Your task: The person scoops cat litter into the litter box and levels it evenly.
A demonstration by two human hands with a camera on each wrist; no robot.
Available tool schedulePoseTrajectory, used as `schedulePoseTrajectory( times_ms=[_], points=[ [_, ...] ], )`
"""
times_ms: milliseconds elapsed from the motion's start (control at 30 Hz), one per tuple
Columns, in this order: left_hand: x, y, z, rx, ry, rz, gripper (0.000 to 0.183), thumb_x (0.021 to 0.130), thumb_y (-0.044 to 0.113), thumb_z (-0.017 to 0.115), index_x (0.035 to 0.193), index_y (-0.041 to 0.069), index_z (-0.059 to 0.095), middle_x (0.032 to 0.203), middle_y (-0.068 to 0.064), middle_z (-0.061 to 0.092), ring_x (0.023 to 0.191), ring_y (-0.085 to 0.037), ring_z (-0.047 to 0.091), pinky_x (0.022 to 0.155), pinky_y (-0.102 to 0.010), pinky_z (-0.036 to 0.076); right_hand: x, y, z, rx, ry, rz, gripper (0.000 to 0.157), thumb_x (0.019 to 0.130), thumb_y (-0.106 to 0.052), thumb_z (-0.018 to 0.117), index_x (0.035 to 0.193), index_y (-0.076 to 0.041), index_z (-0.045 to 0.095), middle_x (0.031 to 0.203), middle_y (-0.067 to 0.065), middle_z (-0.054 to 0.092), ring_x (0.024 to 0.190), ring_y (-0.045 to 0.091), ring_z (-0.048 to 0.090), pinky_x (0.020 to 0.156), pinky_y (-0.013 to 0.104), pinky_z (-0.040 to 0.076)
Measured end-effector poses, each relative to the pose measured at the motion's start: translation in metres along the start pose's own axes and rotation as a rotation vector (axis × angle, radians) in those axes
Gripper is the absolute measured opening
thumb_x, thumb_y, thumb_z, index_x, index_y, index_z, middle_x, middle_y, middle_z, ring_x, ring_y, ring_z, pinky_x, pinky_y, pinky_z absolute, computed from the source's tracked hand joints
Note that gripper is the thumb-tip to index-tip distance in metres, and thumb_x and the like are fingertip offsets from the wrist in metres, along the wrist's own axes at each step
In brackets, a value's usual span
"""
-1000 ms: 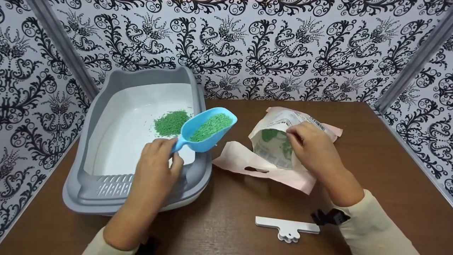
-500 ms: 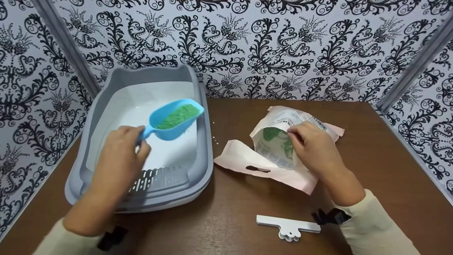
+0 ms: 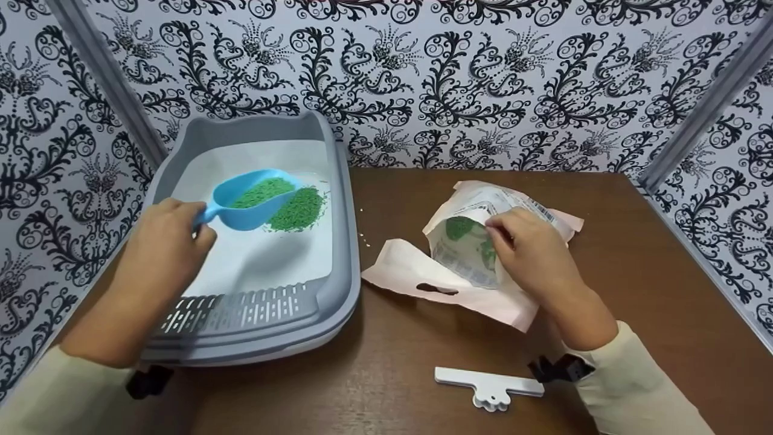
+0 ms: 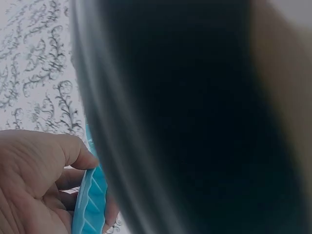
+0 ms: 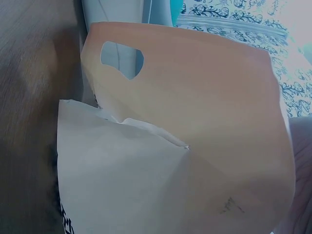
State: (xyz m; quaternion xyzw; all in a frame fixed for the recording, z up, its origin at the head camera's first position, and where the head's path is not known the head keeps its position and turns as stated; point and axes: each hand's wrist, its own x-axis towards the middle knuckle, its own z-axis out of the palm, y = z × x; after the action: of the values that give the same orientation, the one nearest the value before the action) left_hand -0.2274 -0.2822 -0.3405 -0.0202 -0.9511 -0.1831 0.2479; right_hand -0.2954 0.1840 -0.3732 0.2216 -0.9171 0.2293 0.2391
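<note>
My left hand [image 3: 169, 238] grips the handle of a blue scoop [image 3: 241, 216], holding it over a grey and white litter box [image 3: 349, 266]. Green pellets [image 3: 266, 192] fill the scoop's bowl, which hangs roughly level. Behind its tip, a green pile [image 3: 302, 211] lies on the box's white floor. In the left wrist view, the thumb and fingers close round the ribbed handle [image 4: 92, 202]; a dark blur hides the bowl. At right, my right hand [image 3: 534, 254] pinches the rim of an open pale pink bag [image 3: 392, 269] with green pellets inside. The bag [image 5: 224, 102] covers most of the right wrist view.
A white clip [image 3: 490, 383] lies on the brown table [image 3: 374, 386] near the right sleeve. A few pale crumbs are scattered between box and bag. Patterned wall panels [image 3: 386, 78] enclose the table at the back and sides. The box's near end has a slotted grey step [image 3: 241, 311].
My left hand has carried the filled scoop leftward, from above the box's right rim to over its inside. The right hand keeps its pinch on the bag in the same place.
</note>
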Motion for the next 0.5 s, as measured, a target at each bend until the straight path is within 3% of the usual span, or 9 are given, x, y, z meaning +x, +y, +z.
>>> schedulePoseTrajectory(
  times_ms=[167, 367, 500],
  points=[
    [0.009, -0.012, 0.001, 0.049, -0.051, 0.005, 0.03, 0.09, 0.001, 0.059, 0.113, -0.016, 0.067, 0.104, -0.037, 0.063, 0.096, -0.055, 0.057, 0.086, -0.067, 0.046, 0.001, 0.0, 0.001, 0.015, -0.013, 0.007, 0.013, 0.097, -0.006, 0.068, 0.106, -0.001, 0.076, 0.1, 0.015, 0.073, 0.094, 0.031, 0.069, 0.087, 0.047, 0.056],
    [0.016, -0.025, 0.003, 0.091, -0.079, 0.037, 0.011, 0.087, -0.001, 0.06, 0.085, -0.01, 0.065, 0.083, -0.027, 0.058, 0.078, -0.045, 0.053, 0.069, -0.056, 0.043, -0.001, 0.001, 0.002, -0.004, 0.001, -0.003, 0.011, 0.097, -0.007, 0.069, 0.104, -0.002, 0.076, 0.098, 0.014, 0.073, 0.092, 0.031, 0.069, 0.085, 0.047, 0.056],
    [0.018, -0.032, 0.004, 0.121, -0.108, 0.057, 0.011, 0.085, -0.003, 0.058, 0.076, -0.006, 0.062, 0.08, -0.027, 0.059, 0.077, -0.045, 0.053, 0.07, -0.056, 0.042, -0.001, 0.003, 0.003, -0.014, 0.005, -0.018, 0.011, 0.096, -0.007, 0.069, 0.103, -0.002, 0.075, 0.097, 0.013, 0.073, 0.09, 0.03, 0.069, 0.083, 0.046, 0.056]
  ],
)
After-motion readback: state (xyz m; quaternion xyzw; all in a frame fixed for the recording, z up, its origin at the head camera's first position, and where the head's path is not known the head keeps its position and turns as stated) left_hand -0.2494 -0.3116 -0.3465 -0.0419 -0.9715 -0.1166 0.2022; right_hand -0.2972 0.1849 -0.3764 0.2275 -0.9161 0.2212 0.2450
